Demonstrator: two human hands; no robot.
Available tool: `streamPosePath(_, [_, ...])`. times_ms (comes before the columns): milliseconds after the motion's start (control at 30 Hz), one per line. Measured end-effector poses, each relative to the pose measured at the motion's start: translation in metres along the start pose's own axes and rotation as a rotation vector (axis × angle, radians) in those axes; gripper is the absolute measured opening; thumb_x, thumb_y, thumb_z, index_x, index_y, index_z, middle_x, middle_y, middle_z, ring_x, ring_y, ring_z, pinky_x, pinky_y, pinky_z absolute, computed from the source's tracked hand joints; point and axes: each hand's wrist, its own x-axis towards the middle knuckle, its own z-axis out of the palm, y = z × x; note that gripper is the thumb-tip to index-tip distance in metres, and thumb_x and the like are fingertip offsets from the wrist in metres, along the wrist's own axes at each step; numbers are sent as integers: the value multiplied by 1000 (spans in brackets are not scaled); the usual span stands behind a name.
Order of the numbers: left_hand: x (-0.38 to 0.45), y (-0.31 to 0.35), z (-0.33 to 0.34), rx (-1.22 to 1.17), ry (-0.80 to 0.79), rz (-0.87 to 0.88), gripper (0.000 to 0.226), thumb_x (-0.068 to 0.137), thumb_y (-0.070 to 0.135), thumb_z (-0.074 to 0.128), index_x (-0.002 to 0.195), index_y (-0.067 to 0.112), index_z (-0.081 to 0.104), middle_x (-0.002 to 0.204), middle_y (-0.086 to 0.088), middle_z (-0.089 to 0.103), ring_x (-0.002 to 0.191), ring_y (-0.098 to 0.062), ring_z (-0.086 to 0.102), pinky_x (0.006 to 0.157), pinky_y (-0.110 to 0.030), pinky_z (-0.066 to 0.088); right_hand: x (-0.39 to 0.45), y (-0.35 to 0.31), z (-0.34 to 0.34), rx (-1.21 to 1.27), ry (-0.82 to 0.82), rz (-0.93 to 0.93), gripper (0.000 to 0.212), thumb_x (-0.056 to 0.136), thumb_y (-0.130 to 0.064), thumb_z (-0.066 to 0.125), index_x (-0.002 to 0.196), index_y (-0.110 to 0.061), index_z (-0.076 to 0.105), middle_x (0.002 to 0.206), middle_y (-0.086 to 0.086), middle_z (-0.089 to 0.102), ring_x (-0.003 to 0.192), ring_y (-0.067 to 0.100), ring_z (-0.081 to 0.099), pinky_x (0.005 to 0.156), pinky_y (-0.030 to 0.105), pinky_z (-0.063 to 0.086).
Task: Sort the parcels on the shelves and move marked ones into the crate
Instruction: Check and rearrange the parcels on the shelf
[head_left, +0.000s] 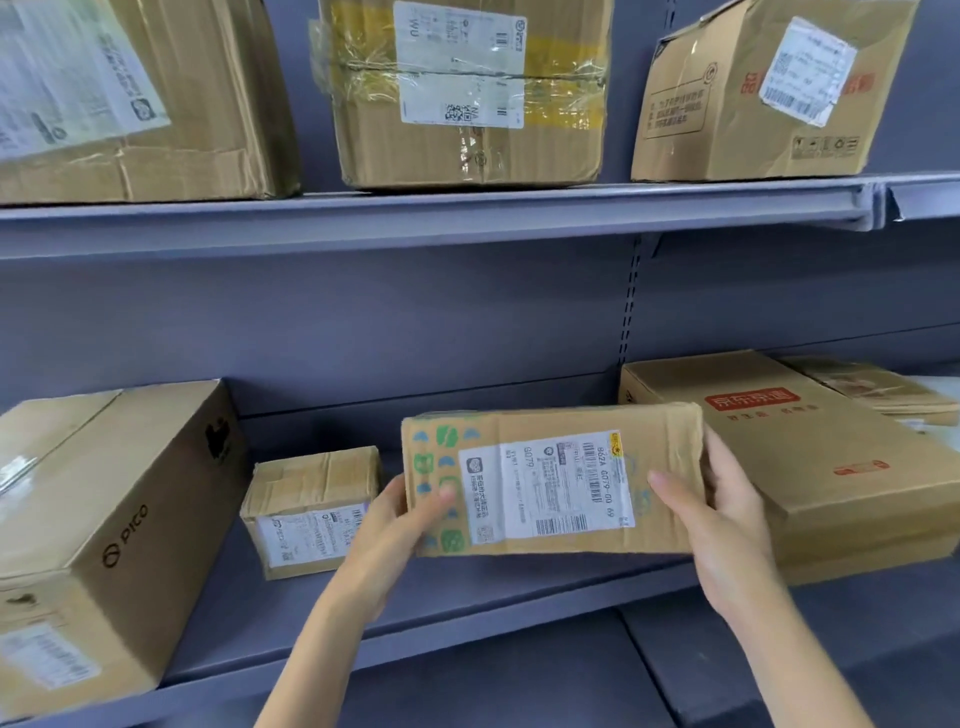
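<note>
Seemingly light and stiff, the parcel (553, 480) sits clamped between our left hand (387, 525) and right hand (719, 512) at its short ends, best kept there.

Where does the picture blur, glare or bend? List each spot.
Head view: the left top box has a smeared label; tape on the middle top box shows glare; shelf edges bow with the wide lens; the held parcel has a mostly sharp label.

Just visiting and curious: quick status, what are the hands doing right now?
Left hand and right hand grip the ends of a labelled parcel, held in front of the lower shelf. Small box sits left, flat carton right. No crate in view.
</note>
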Motion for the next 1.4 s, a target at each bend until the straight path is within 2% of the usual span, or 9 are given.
streamPosePath(300, [-6, -16, -8, 145, 95, -36, 84, 53, 23, 88, 122, 16, 40, 103, -1, 71, 89, -15, 70, 70, -33, 58, 11, 6, 2, -142, -130, -35, 58, 78, -2, 67, 118, -42, 54, 117, -16, 65, 111, 3, 59, 93, 25, 48])
streamPosePath(400, [-3, -25, -6, 221, 152, 25, 115, 53, 11, 88, 135, 46, 15, 105, 5, 67, 90, -12, 69, 76, -39, 58, 14, 4, 3, -241, -185, -58, 57, 81, -1, 64, 118, -44, 51, 121, -20, 60, 116, -2, 54, 102, 31, 41])
streamPosePath(500, [-2, -31, -2, 310, 142, 54, 101, 48, 23, 91, 120, 57, 29, 111, 5, 61, 94, -12, 66, 73, -31, 58, 19, 1, 7, -313, -206, -71, 58, 84, -1, 61, 114, -49, 49, 125, -21, 55, 121, -1, 50, 108, 37, 37])
streamPosePath(667, [-3, -35, 9, 619, 265, 75, 80, 51, 40, 88, 117, 36, 41, 131, 5, 36, 116, -16, 47, 88, -35, 51, 29, -6, 12, -424, -267, -140, 62, 84, 2, 59, 119, -46, 44, 133, -16, 50, 127, 0, 43, 111, 35, 32])
streamPosePath(767, [1, -29, 14, 865, 272, 222, 85, 56, 49, 82, 126, 25, 42, 143, 8, 29, 134, -16, 27, 104, -36, 35, 30, -11, 23, -470, -344, -223, 65, 83, 5, 59, 120, -45, 42, 135, -19, 45, 126, -12, 37, 108, 14, 28])
streamPosePath(900, [10, -21, 23, 790, 185, 227, 96, 57, 48, 81, 136, 38, 28, 130, 12, 43, 119, -13, 43, 96, -37, 43, 30, -8, 40, -565, -384, -346, 63, 81, -2, 65, 124, -43, 42, 132, -26, 43, 125, -16, 34, 102, 5, 27])
streamPosePath(1133, [13, -24, 28, 680, 245, 295, 79, 64, 48, 77, 133, 36, 40, 124, 13, 48, 113, -9, 46, 93, -30, 42, 11, 30, 39, -202, 26, -85, 74, 76, -11, 73, 136, -32, 34, 137, -16, 43, 125, -1, 43, 99, 19, 38])
streamPosePath(1267, [11, -21, 25, 524, 296, 244, 63, 71, 41, 75, 127, 33, 48, 113, 18, 59, 103, 0, 56, 78, -12, 44, -12, 54, 52, 42, -269, 171, 64, 76, 8, 66, 125, -28, 46, 118, -7, 66, 108, 8, 61, 77, 16, 51])
streamPosePath(1400, [3, -19, 20, 284, 271, 184, 31, 79, 43, 66, 107, 31, 61, 86, 21, 71, 77, 5, 66, 57, -6, 45, -28, 60, 63, -130, -372, 129, 74, 83, -1, 63, 140, -35, 30, 137, -15, 49, 125, 3, 47, 99, 28, 46])
